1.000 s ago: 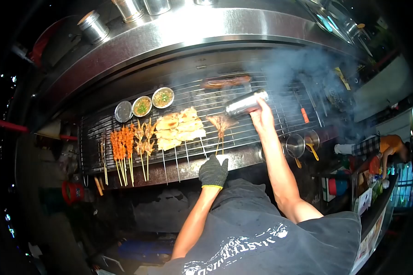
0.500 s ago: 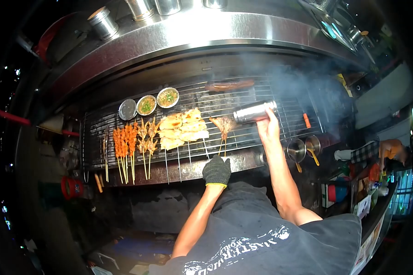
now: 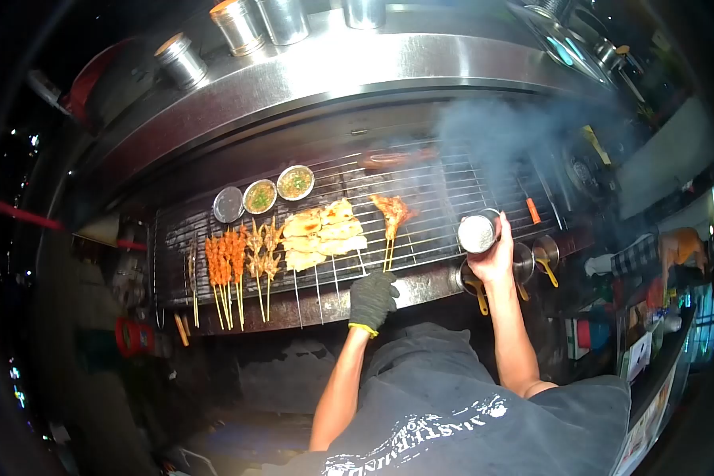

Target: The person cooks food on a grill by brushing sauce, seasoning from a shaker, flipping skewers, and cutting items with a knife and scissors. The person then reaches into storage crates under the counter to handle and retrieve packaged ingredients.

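My left hand (image 3: 374, 301), in a dark glove with a yellow cuff, is closed at the grill's front edge around the thin sticks of a skewered chicken wing (image 3: 392, 213). The wing lies spread over the wire grill (image 3: 424, 242). To its right, my bare right hand (image 3: 494, 262) grips a metal seasoning shaker (image 3: 478, 231) tipped so that its pale, round top faces me. Left of the wing are pale skewered slabs (image 3: 322, 230), browned in places. Beyond them lie small golden skewers (image 3: 263, 247) and orange meat skewers (image 3: 225, 255).
Three small foil cups (image 3: 260, 196) stand at the back of the grill, near a dark sausage-like piece (image 3: 394, 159). Smoke (image 3: 500, 131) drifts over the right side. Metal canisters (image 3: 282, 20) line the steel shelf (image 3: 309, 67). Pans with yellow handles (image 3: 549, 272) hang at front right.
My right hand has moved the shaker right and toward me, away from the wing, turning its top into view. My left hand still holds the wing's sticks. The wing looks redder and slightly turned.
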Motion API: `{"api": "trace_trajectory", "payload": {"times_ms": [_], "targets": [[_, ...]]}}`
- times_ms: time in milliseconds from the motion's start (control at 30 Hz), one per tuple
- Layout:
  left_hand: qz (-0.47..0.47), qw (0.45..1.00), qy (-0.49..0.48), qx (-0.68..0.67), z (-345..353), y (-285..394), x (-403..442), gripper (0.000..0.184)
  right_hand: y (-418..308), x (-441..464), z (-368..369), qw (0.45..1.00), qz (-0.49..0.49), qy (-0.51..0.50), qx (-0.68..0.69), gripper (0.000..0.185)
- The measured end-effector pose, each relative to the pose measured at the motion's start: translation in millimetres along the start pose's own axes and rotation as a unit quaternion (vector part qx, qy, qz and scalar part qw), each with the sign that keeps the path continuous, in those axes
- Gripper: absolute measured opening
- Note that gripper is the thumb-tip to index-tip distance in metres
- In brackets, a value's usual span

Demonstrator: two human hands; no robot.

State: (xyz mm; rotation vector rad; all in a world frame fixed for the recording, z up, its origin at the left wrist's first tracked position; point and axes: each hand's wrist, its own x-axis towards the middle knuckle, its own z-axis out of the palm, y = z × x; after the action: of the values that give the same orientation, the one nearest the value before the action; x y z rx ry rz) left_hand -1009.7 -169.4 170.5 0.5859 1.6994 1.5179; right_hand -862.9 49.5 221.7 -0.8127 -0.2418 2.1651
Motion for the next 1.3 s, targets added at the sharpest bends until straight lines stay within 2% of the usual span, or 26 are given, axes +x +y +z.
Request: {"api": "trace_trajectory", "payload": {"times_ms": [33,100,167,200,233,267,300,367,433,467,500,567,600,633,667,700,733,767,800,900,967,1000,1067,1100,1233,1300], "targets": [[0.000,1.000,-0.004,0.001,-3.8,-3.5,3.8,0.025,0.0,-3.4,0.4,0.999,0.013,-0.027,-0.017,0.032],[-0.169,0.983,-0.053,-0.055,-7.3,-13.5,10.9,0.030,7.7,-9.7,1.4,1.000,0.016,-0.003,-0.012,0.034],[-0.210,0.977,-0.022,-0.002,-1.5,2.8,0.8,0.039,17.4,-13.8,-1.8,0.999,0.028,0.014,-0.013,0.036],[-0.151,0.982,-0.037,0.108,-2.1,15.9,-9.1,0.041,20.8,-18.6,-3.6,0.998,0.061,0.034,-0.006,0.040],[-0.087,0.971,-0.050,0.216,-2.2,21.7,-14.6,0.044,26.1,-21.3,-6.9,0.996,0.082,0.033,-0.003,0.033],[0.115,0.889,0.066,0.438,-6.7,-44.3,-13.9,0.049,32.3,-25.2,-9.2,0.995,0.093,0.037,-0.005,0.036],[-0.065,0.882,0.072,0.462,6.0,22.7,-33.6,0.055,40.4,-30.3,-8.5,0.994,0.105,0.041,-0.006,0.039],[-0.075,0.943,0.024,0.324,9.7,71.2,-46.7,0.070,57.3,-42.5,-6.4,0.987,0.160,-0.005,-0.012,0.045],[0.147,0.969,0.021,0.196,11.2,66.3,-48.2,0.081,82.4,-55.0,-8.1,0.980,0.198,-0.034,-0.005,0.045],[0.255,0.927,0.023,0.276,9.3,62.0,-40.3,0.086,94.1,-63.5,-2.7,0.970,0.237,-0.032,-0.038,0.045],[0.281,0.936,0.018,0.212,7.4,55.9,-33.9,0.082,103.5,-72.5,4.2,0.959,0.274,-0.032,-0.071,0.044],[0.252,0.942,0.019,0.222,-11.3,72.8,-28.2,0.079,106.3,-89.7,17.0,0.910,0.411,-0.041,-0.044,0.051],[0.292,0.940,0.054,0.169,-24.1,88.1,-23.1,0.072,109.4,-86.3,3.3,0.891,0.432,-0.122,-0.065,0.052],[0.165,0.986,0.034,0.002,-43.0,107.2,-22.5,0.067,111.8,-83.9,-13.0,0.865,0.452,-0.200,-0.088,0.053],[0.144,0.985,0.084,-0.044,-67.9,130.0,-22.7,0.062,104.9,-90.9,-18.7,0.884,0.391,-0.192,-0.169,0.049],[0.279,0.934,0.216,0.061,-106.1,125.8,5.7,0.057,95.3,-95.9,-25.5,0.894,0.324,-0.181,-0.250,0.045],[0.256,0.926,0.217,-0.174,-119.7,182.7,6.7,0.049,86.6,-96.1,-42.6,0.898,0.286,-0.140,-0.303,0.040],[0.304,0.902,0.304,-0.045,-159.3,212.1,27.7,0.045,76.8,-95.7,-61.6,0.898,0.244,-0.093,-0.354,0.034],[0.332,0.846,0.402,0.113,-204.3,240.1,45.5,0.043,65.7,-95.4,-82.2,0.899,0.238,-0.047,-0.364,0.032],[0.319,0.727,0.522,0.312,-315.8,326.0,101.3,0.045,41.5,-107.5,-139.4,0.901,0.246,0.115,-0.339,0.028],[0.313,0.699,0.518,0.381,-370.6,366.5,149.4,0.052,35.0,-106.3,-190.6,0.896,0.222,0.195,-0.331,0.036],[0.299,0.690,0.514,0.412,-393.6,382.2,175.0,0.055,34.2,-106.5,-203.6,0.909,0.144,0.223,-0.321,0.042],[0.255,0.682,0.504,0.466,-421.4,394.8,217.5,0.061,40.0,-91.6,-225.4,0.923,-0.001,0.296,-0.246,0.070],[0.237,0.678,0.501,0.482,-428.8,396.3,230.3,0.065,40.1,-84.2,-227.4,0.927,-0.063,0.283,-0.238,0.075],[0.198,0.669,0.499,0.514,-429.6,386.1,253.3,0.078,39.1,-44.1,-217.9,0.910,-0.187,0.272,-0.253,0.053],[0.198,0.670,0.500,0.512,-417.0,361.8,237.0,0.082,32.9,-27.1,-205.7,0.889,-0.165,0.325,-0.277,0.045]]}}
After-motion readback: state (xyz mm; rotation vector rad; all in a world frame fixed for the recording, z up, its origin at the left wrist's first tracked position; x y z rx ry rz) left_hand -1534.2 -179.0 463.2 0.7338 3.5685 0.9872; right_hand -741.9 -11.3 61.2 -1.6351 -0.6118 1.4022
